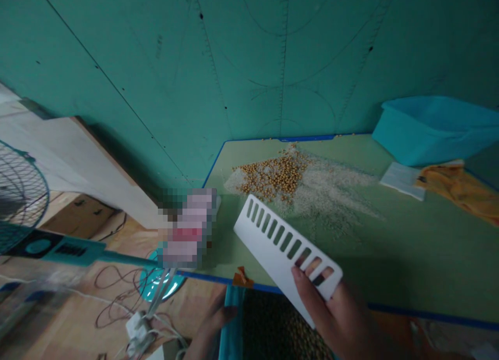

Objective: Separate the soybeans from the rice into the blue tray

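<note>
My right hand (331,308) grips one end of a white slotted plastic plate (268,245), thumb on top and fingertips showing through its slots. The plate's far end is over the green table (409,245), close to a pile of yellow-brown beans (278,178) mixed with white grains (331,188). Below the table's front edge, my left hand (212,318) is closed on the rim of a blue bin (232,323). Dark, round bean-like pieces (280,323) fill the bin's shadowed inside.
A blue basin (436,131) stands at the table's back right, beside a white packet (403,180) and an orange cloth (460,188). A blurred-out pinkish object (189,227) is at the left edge. Further left are a teal fan (23,204), cables and a power strip (138,329).
</note>
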`<action>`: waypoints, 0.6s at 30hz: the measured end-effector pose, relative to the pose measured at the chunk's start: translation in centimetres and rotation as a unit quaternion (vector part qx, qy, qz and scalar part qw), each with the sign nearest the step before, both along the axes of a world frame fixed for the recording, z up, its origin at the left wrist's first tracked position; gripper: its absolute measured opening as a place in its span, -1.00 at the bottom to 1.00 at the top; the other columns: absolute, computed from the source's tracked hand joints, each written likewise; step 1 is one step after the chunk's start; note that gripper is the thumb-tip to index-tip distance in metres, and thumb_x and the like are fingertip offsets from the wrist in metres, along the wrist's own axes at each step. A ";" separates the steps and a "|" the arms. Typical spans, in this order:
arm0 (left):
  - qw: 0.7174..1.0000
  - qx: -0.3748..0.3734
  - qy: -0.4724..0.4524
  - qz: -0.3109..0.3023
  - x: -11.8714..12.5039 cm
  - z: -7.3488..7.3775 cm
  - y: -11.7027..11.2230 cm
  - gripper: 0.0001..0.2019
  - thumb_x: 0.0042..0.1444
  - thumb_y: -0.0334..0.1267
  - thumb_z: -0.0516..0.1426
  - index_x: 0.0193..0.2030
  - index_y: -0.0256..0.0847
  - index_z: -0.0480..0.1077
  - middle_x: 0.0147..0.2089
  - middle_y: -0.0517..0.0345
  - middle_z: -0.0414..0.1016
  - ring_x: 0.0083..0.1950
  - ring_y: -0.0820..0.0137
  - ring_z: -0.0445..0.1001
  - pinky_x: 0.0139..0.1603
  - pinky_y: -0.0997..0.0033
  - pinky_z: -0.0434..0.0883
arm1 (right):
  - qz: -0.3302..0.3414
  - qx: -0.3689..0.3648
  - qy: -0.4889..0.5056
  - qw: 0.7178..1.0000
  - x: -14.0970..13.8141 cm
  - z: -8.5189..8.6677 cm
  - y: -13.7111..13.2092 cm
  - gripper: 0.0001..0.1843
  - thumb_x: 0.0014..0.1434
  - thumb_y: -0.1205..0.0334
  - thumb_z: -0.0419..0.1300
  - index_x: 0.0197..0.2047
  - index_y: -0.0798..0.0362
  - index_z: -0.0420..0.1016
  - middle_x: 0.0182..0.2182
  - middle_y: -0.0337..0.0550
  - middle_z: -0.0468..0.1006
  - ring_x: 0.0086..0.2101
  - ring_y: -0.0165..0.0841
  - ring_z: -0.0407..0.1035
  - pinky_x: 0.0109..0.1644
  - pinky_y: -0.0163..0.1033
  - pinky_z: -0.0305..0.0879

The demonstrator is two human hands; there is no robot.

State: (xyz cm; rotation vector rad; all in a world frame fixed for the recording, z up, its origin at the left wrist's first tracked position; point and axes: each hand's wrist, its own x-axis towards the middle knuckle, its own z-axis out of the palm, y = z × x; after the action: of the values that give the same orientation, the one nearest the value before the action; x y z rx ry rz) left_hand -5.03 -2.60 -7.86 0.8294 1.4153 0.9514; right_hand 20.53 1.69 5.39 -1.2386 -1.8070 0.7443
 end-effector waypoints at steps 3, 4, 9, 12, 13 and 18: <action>1.000 -0.009 0.009 0.000 -0.1 -0.6 -0.1 -0.62 -0.25 -0.31 0.28 -0.19 -0.08 0.67 -0.05 0.09 0.72 0.21 -0.19 0.46 0.24 -0.02 0.39 | -0.045 0.044 0.004 0.998 0.0 0.1 0.7 -0.79 0.32 0.17 0.03 -0.31 -0.02 0.42 -0.50 -0.17 0.61 -0.44 -0.29 0.57 -0.39 -0.32 0.44; 1.000 -0.012 0.014 0.002 -0.2 -0.8 -0.2 -0.62 -0.24 -0.31 0.28 -0.17 -0.06 0.67 -0.03 0.10 0.72 0.23 -0.20 0.45 0.25 -0.03 0.38 | -0.058 0.056 0.005 0.997 0.2 0.3 0.9 -0.80 0.31 0.18 0.04 -0.32 -0.03 0.41 -0.52 -0.19 0.60 -0.47 -0.30 0.57 -0.42 -0.33 0.43; 0.999 -0.023 0.021 0.019 -0.4 -1.1 -0.3 -0.61 -0.24 -0.33 0.30 -0.17 -0.05 0.66 0.03 0.11 0.69 0.31 -0.19 0.35 0.33 -0.04 0.29 | -0.106 0.059 0.002 0.993 2.0 0.6 1.1 -0.74 0.29 0.19 0.07 -0.46 -0.08 0.36 -0.62 -0.26 0.51 -0.57 -0.32 0.49 -0.53 -0.33 0.37; 0.999 -0.027 0.007 0.022 0.0 -0.8 -0.3 -0.62 -0.23 -0.37 0.29 -0.18 -0.08 0.66 -0.02 0.09 0.71 0.31 -0.18 0.34 0.32 -0.09 0.28 | -0.129 0.028 0.005 0.991 3.3 0.6 0.9 -0.74 0.28 0.15 0.09 -0.47 -0.10 0.35 -0.61 -0.27 0.49 -0.58 -0.32 0.46 -0.52 -0.30 0.38; 0.999 -0.031 -0.005 0.021 0.1 -0.6 -0.3 -0.62 -0.22 -0.36 0.28 -0.16 -0.09 0.65 -0.05 0.07 0.72 0.30 -0.17 0.35 0.30 -0.10 0.30 | -0.143 0.015 0.008 0.990 3.7 0.6 0.9 -0.73 0.27 0.13 0.09 -0.48 -0.10 0.35 -0.61 -0.28 0.48 -0.58 -0.31 0.45 -0.51 -0.28 0.37; 0.998 -0.033 -0.053 0.005 0.3 0.6 -0.2 -0.62 -0.17 -0.26 0.31 -0.12 -0.12 0.63 -0.01 0.00 0.69 0.25 -0.17 0.41 0.23 -0.06 0.38 | -0.230 -0.055 0.020 0.972 5.4 1.4 1.0 -0.76 0.20 0.06 0.12 -0.49 -0.12 0.33 -0.61 -0.29 0.45 -0.56 -0.29 0.40 -0.48 -0.22 0.34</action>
State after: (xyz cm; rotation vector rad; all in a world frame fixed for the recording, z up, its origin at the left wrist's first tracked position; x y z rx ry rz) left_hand -4.77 -2.84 -7.24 0.7133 1.3520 0.9373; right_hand 25.92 2.73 6.78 -1.6265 -1.3816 0.6028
